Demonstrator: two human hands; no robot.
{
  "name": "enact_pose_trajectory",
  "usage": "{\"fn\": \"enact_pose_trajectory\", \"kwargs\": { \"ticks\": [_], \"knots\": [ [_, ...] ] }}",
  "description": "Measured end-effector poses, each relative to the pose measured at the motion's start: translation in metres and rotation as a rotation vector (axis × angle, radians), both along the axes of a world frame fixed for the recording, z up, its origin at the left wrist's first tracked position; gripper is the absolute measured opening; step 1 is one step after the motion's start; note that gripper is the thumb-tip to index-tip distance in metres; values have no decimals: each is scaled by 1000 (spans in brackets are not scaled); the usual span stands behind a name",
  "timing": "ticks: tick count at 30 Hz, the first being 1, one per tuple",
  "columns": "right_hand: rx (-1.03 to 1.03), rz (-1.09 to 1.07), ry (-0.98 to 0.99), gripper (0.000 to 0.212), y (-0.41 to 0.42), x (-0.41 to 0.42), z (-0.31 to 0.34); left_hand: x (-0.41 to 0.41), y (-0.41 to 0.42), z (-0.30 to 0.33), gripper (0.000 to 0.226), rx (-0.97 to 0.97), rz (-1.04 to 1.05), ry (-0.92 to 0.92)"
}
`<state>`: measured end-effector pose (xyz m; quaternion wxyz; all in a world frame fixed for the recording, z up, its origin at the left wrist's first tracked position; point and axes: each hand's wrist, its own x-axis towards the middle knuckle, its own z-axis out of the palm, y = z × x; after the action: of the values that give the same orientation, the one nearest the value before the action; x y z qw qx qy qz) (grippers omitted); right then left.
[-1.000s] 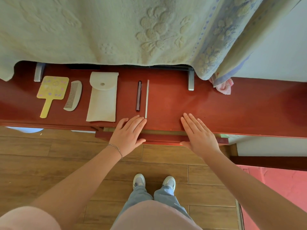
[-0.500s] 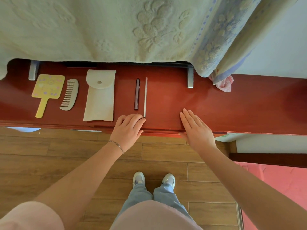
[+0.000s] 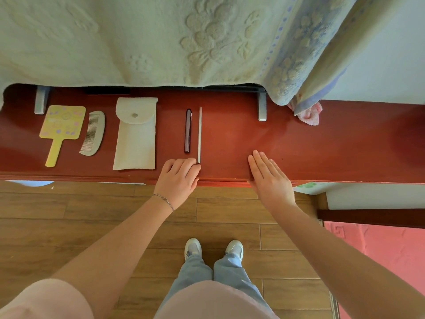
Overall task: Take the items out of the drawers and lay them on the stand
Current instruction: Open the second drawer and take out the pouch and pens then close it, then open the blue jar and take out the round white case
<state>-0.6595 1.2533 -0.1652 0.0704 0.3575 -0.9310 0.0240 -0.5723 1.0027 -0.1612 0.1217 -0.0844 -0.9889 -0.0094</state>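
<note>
Left hand [image 3: 178,180] fingers curled, empty, at stand [image 3: 345,146] edge; right hand [image 3: 270,178] flat, spread, empty. White stick [image 3: 199,134] looks light, stiff, rollable; pinch mid-length.

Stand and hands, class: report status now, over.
Left hand curled at the stand edge, holding nothing. Right hand flat, open. Mirror, comb, pouch, two sticks laid out. Nothing in the way.
</note>
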Motion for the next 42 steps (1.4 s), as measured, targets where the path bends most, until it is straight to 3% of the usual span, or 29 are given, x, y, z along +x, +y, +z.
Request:
{"fn": "enact_pose_trajectory", "kwargs": {
  "ticks": [6, 14, 18, 22, 29, 35, 42],
  "knots": [
    [129, -20, -123, 78, 0, 6, 12, 4, 0, 14, 38, 42, -16, -89],
    [29, -260, -146, 57, 55, 45, 47, -9, 33, 50, 48, 67, -201, -118],
    [50, -439, -120, 58, 108, 69, 65, -33, 73, 70, 49, 67, -333, -113],
    [92, -627, -92, 73, 163, 96, 83, -54, 121, 87, 50, 53, -430, -117],
    [51, -868, -112, 74, 245, 143, 96, -70, 209, 100, 47, 87, -609, -97],
    [-11, -961, -189, 74, 298, 164, 95, -76, 278, 104, 49, 77, -670, -122],
    [-49, -964, -210, 55, 351, 154, 95, -81, 339, 114, 65, 87, -641, -153]
  ]
}}
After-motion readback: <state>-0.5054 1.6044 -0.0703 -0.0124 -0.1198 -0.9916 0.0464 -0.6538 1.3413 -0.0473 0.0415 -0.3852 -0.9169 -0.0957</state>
